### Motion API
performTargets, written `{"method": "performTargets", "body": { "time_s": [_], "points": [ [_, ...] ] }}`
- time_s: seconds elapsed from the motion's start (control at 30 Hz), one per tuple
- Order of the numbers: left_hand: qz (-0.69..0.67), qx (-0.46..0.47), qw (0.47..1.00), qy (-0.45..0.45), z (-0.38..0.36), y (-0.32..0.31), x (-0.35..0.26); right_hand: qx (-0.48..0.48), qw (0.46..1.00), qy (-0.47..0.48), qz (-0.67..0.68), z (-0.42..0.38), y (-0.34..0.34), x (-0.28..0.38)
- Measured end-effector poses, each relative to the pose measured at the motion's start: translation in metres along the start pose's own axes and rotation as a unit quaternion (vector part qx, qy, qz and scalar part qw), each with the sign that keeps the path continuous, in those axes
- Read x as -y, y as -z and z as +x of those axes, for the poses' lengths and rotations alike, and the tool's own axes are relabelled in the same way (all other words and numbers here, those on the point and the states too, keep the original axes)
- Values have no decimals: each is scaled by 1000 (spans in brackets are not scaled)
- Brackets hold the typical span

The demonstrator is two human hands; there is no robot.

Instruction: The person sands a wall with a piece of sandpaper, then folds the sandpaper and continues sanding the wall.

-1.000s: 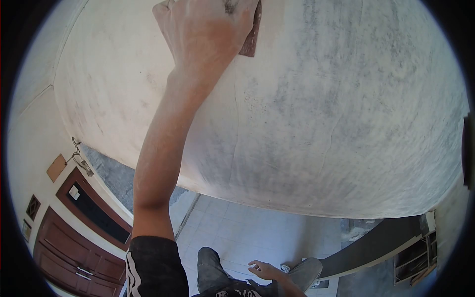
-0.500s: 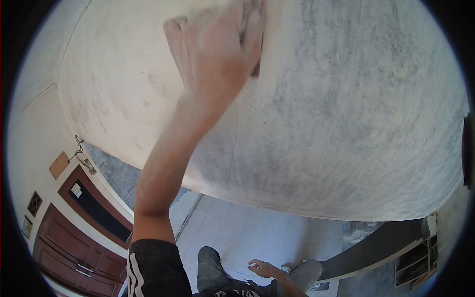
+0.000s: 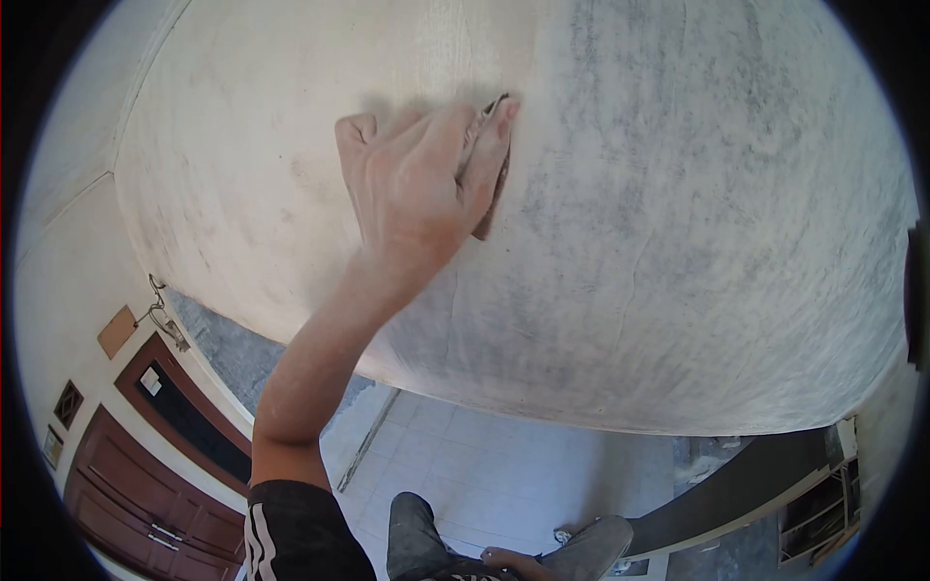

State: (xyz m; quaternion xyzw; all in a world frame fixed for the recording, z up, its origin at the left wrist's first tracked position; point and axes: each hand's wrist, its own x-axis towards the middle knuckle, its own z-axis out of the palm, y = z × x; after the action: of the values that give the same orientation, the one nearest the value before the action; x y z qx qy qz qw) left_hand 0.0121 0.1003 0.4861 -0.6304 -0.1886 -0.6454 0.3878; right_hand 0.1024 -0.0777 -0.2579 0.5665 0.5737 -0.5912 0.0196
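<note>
My left hand (image 3: 417, 179), dusted with white powder, is closed around a folded piece of sandpaper (image 3: 483, 229). Its brownish lower end and dark upper edge stick out beside my thumb; the fingers hide the rest. The sandpaper lies against a broad plastered surface (image 3: 601, 242), smooth and cream to the left, with grey smears to the right. Low in the view, by my lap, part of my right hand (image 3: 509, 559) shows, and its fingers cannot be made out.
Below the plastered edge is a pale tiled floor (image 3: 465, 436). Brown doors (image 3: 145, 494) stand at the left, near hanging wires (image 3: 165, 315). A dark curved ledge (image 3: 722, 494) and a rack (image 3: 819, 513) are at the lower right. My knees (image 3: 412, 523) show at the bottom.
My left hand has moved down along the plastered surface with the sandpaper still in it. My right hand has dropped lower, towards the bottom edge of the view.
</note>
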Motion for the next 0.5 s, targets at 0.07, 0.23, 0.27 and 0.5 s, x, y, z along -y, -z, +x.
{"method": "performTargets", "body": {
  "time_s": [0.07, 0.23, 0.27, 0.5],
  "points": [
    [19, -48, 998, -29, 32, -11, 10, 14, 1000, -12, 12, 9, -6, -16],
    [-19, 1, 994, 105, 58, -8, 11, 17, 1000, -1, 24, 35, -9, -48],
    [24, -49, 996, 68, 38, -13, 10, 14, 1000, 9, 21, 47, -14, -59],
    [15, -39, 999, 14, 56, -7, 9, 5, 999, 9, 44, 23, -5, -35]
  ]
}}
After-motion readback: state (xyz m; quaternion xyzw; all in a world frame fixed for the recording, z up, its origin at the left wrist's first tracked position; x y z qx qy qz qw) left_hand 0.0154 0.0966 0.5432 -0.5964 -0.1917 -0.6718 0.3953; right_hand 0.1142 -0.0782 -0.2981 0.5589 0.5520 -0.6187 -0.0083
